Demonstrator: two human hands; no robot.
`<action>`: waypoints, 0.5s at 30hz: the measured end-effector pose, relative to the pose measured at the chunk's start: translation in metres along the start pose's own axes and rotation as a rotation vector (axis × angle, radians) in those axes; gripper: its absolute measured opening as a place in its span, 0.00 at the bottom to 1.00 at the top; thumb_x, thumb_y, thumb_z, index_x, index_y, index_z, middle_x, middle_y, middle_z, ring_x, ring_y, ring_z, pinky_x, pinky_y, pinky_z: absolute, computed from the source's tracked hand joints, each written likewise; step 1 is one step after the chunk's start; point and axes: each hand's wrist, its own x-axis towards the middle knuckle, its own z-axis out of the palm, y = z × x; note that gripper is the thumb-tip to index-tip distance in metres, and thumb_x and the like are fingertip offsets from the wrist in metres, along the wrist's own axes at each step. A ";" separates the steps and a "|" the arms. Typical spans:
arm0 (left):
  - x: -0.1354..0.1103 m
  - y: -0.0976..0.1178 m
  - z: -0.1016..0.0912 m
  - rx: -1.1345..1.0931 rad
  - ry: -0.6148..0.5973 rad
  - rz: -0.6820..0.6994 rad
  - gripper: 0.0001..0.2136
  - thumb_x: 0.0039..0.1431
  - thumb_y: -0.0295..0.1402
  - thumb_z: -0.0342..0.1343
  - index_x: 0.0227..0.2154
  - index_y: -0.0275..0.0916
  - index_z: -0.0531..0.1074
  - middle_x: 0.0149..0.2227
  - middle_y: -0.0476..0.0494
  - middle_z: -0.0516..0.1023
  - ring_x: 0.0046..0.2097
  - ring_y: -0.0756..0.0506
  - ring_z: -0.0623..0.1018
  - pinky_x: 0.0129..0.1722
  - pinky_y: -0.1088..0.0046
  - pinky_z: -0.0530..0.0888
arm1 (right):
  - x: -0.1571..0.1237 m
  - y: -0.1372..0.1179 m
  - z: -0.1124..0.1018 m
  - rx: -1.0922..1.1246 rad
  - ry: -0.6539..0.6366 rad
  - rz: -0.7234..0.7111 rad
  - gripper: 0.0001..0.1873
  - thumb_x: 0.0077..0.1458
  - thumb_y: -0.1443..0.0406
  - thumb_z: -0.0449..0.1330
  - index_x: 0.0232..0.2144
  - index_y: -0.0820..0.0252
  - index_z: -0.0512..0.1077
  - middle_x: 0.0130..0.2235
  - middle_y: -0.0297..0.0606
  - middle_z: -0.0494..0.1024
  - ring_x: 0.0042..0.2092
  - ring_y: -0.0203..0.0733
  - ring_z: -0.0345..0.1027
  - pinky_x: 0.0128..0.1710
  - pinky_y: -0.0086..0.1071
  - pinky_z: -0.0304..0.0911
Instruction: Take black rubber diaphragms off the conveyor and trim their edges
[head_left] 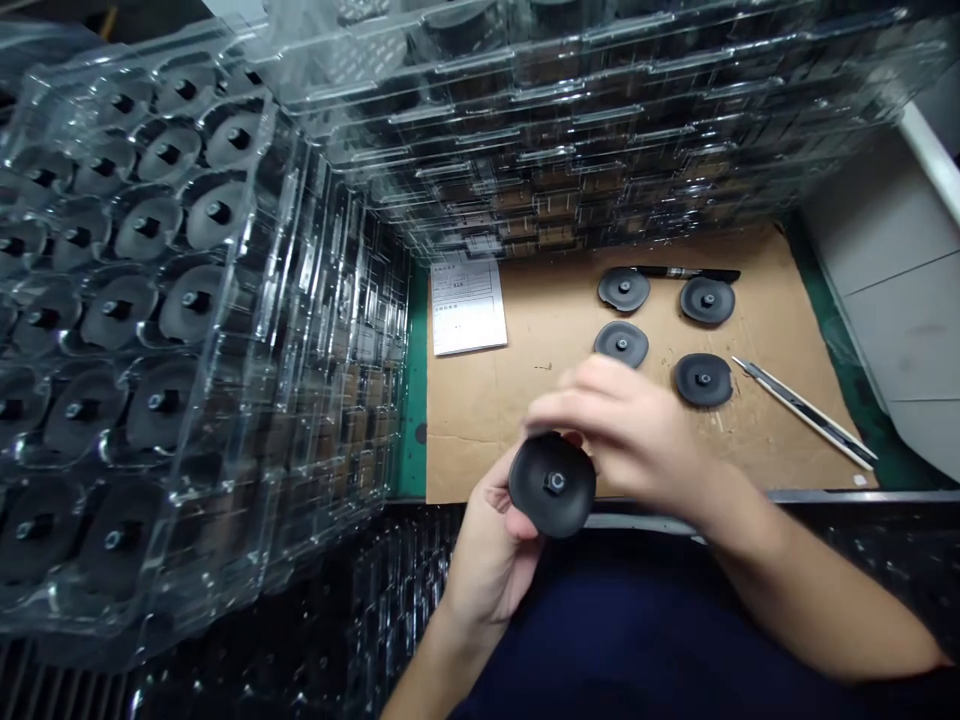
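A black round rubber disc with a metal stud at its centre [551, 487] is held above the front edge of the cardboard sheet [510, 400]. My left hand [495, 560] cradles it from below, and the fingers of my right hand [615, 430] grip its upper rim. Several similar discs lie on the cardboard beyond my right hand, the nearest [621, 344] just past my fingers. A second one [703, 380] lies to the right of it.
Stacked clear plastic trays with moulded pockets holding discs [150, 230] fill the left side, and more trays [555, 120] stand behind the cardboard. A printed paper sheet [466, 305], a black marker [686, 273] and a utility knife [802, 412] lie on the cardboard.
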 end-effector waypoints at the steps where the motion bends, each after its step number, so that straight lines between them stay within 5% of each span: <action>1: 0.000 0.001 0.000 -0.020 -0.032 -0.019 0.29 0.35 0.42 0.69 0.44 0.40 0.73 0.42 0.42 0.78 0.38 0.40 0.78 0.45 0.61 0.74 | -0.003 0.010 -0.002 0.013 0.041 0.083 0.14 0.57 0.74 0.50 0.38 0.61 0.74 0.34 0.38 0.74 0.36 0.36 0.65 0.37 0.30 0.62; 7: 0.000 0.006 -0.004 -0.151 -0.184 -0.055 0.29 0.37 0.43 0.66 0.47 0.43 0.72 0.48 0.42 0.76 0.44 0.40 0.78 0.50 0.65 0.71 | -0.060 0.052 0.011 -0.016 -0.022 0.516 0.12 0.59 0.67 0.52 0.41 0.54 0.74 0.37 0.35 0.76 0.37 0.37 0.69 0.37 0.31 0.63; 11: 0.002 0.007 -0.004 -0.170 -0.228 -0.081 0.28 0.39 0.43 0.65 0.47 0.43 0.72 0.48 0.43 0.76 0.46 0.40 0.77 0.50 0.66 0.71 | -0.086 0.060 0.022 -0.010 -0.133 0.582 0.12 0.60 0.67 0.52 0.42 0.54 0.73 0.37 0.34 0.76 0.39 0.37 0.70 0.40 0.31 0.64; 15: 0.002 0.006 0.001 -0.150 -0.233 -0.107 0.29 0.40 0.43 0.65 0.48 0.43 0.71 0.49 0.42 0.75 0.46 0.39 0.77 0.50 0.65 0.72 | -0.064 0.034 0.003 -0.085 0.031 0.563 0.11 0.60 0.66 0.53 0.43 0.54 0.72 0.40 0.34 0.76 0.40 0.37 0.69 0.38 0.31 0.62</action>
